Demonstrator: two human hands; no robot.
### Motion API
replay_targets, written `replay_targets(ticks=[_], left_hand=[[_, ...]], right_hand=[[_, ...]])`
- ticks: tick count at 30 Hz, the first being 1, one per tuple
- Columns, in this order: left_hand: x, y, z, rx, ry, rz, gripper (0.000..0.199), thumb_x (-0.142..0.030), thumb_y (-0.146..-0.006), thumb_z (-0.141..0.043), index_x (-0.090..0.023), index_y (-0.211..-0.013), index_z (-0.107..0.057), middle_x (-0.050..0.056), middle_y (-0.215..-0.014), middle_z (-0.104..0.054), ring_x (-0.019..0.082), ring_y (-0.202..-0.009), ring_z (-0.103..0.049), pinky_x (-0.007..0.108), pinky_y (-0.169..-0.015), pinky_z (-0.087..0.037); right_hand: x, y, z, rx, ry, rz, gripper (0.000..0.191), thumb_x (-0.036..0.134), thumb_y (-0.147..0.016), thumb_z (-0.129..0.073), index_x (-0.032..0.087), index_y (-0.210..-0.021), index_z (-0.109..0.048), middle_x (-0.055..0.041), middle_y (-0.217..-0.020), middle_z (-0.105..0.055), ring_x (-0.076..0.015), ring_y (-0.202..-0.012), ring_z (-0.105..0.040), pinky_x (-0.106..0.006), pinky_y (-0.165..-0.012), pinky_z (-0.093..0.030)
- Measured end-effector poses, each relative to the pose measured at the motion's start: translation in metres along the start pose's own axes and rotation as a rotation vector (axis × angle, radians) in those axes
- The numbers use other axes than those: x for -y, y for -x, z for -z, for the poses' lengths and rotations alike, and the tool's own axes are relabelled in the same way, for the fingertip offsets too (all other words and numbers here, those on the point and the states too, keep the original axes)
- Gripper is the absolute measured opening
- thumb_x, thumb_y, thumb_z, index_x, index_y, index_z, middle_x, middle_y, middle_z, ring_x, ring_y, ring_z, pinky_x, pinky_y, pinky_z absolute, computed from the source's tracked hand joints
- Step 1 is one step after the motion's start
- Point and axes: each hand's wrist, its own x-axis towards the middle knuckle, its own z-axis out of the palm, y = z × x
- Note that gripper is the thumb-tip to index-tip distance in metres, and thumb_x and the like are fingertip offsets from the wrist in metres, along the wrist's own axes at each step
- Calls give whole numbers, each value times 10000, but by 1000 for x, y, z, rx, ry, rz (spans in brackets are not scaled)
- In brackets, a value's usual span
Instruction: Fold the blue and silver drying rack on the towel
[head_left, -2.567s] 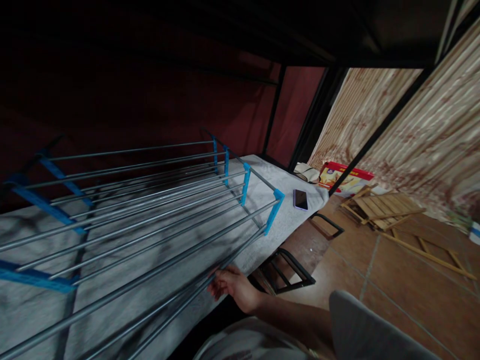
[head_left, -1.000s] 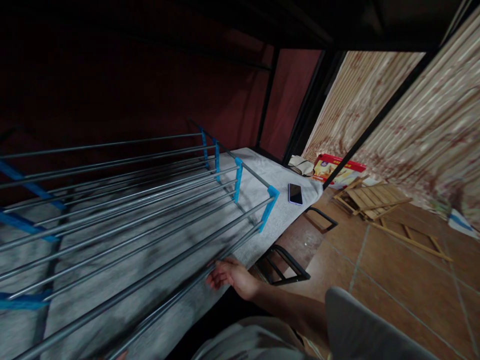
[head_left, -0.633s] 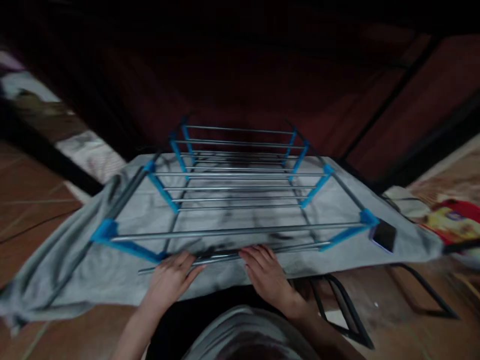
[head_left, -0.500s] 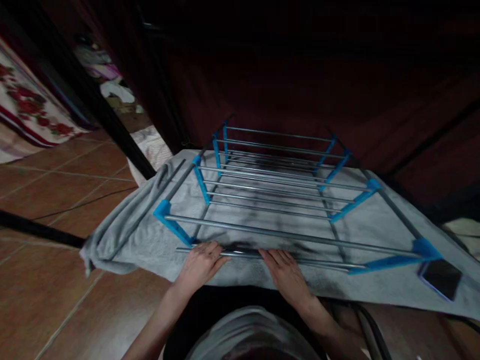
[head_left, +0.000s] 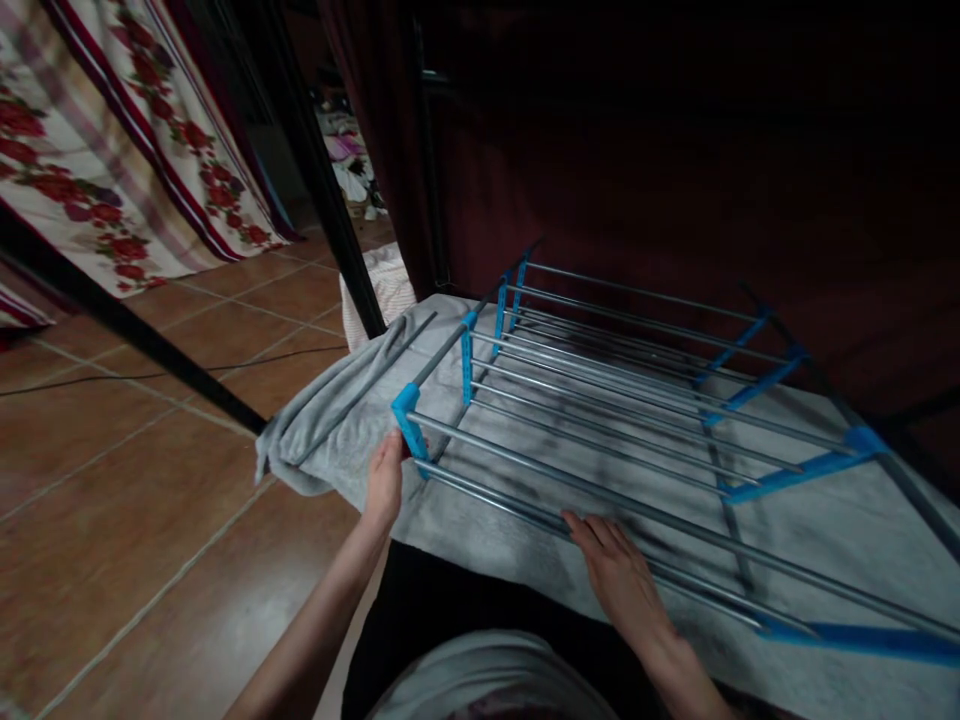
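A rack of grey metal tubes point(head_left: 570, 484) with blue plastic joints lies on a grey cloth point(head_left: 495, 535). My left hand point(head_left: 386, 475) is at the near left blue joint point(head_left: 411, 430), its fingers closed around the lower part of that piece. Farther right, my right hand point(head_left: 611, 560) rests over the near lower tubes point(head_left: 675, 585), fingers bent on them and the thumb hidden. A loose grey tube point(head_left: 367, 385) lies on the cloth left of the rack.
Black metal posts point(head_left: 330, 170) rise at the left over the tiled floor point(head_left: 187, 480). A flowered curtain point(head_left: 135, 150) hangs at the upper left. Behind the rack is a dark red surface point(head_left: 637, 180). A thin cable point(head_left: 225, 368) crosses the floor.
My left hand has left the near lower tubes and moved to the blue joint at the left end. The view has turned left. My right hand stays at the near tubes.
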Motion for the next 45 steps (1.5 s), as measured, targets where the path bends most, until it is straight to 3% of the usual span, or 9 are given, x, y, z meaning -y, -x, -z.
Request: replay_targets(ticks=[4,11,14,18,22,26,33,40,45], left_hand=[[1,-4,-21,128,-14,16,438,-473,-896,-407,-219,-595,-599,57,-621,-624,199,-632,-556,344,-676,-494],[5,-1,-27,78,-34,-12,560,-467,-931,-306,-244,-456,-501,35,-496,-484,168,-539,-448,322,-602,-433],[3,-3,-27,71,-30,-6,578,-480,-937,-273,-243,-464,-507,37,-494,-482,167,-532,-443,316,-600,-430],[-1,-3,-27,89,-11,9,568,-476,-934,-270,-236,-486,-523,44,-493,-499,168,-519,-444,312,-597,-434],[-5,-4,-27,77,18,22,520,-418,-929,-280,-228,-522,-541,52,-526,-549,178,-537,-480,315,-595,-450],[-6,-7,-24,29,38,30,436,-362,-905,-339,-218,-577,-587,48,-586,-603,194,-605,-540,318,-641,-488],[-1,-17,-19,64,82,60,339,-406,-839,-456,-218,-605,-615,44,-616,-627,225,-679,-583,353,-722,-519],[16,-34,-20,164,134,114,259,-416,-722,-586,-239,-538,-539,51,-563,-584,263,-757,-611,383,-722,-525],[14,-39,-16,199,139,117,198,-339,-659,-654,-236,-531,-543,50,-572,-588,280,-812,-623,388,-757,-520]], right_hand=[[-5,4,-3,-15,-2,30,549,51,-955,-388,270,-1447,-498,-64,-1170,-697,-215,-1049,-670,-414,-989,-511],[4,-7,7,17,-33,31,413,194,-1023,-395,225,-1419,-510,-101,-1221,-685,-225,-1066,-674,-407,-969,-529],[29,-39,19,110,-109,21,398,236,-1033,-394,204,-1409,-519,-111,-1267,-667,-216,-1100,-666,-355,-969,-529],[79,-104,25,275,-217,99,395,234,-1039,-368,162,-1395,-524,-117,-1254,-671,-218,-1104,-666,-334,-952,-531],[125,-163,17,403,-270,131,340,303,-1041,-400,186,-1314,-565,-110,-1190,-700,-252,-1035,-699,-369,-872,-551],[148,-193,7,420,-293,103,425,393,-1044,-425,146,-1383,-494,-153,-1193,-714,-275,-1059,-703,-380,-872,-546],[146,-196,7,444,-230,189,403,352,-1069,-340,177,-1412,-459,-121,-1061,-759,-277,-933,-739,-358,-776,-532],[158,-198,7,384,-270,166,318,191,-1046,-308,104,-1222,-558,-173,-1188,-693,-265,-1018,-708,-358,-827,-518],[164,-202,5,368,-270,129,386,350,-1073,-316,76,-1250,-521,-177,-1115,-723,-273,-992,-720,-342,-812,-526]])
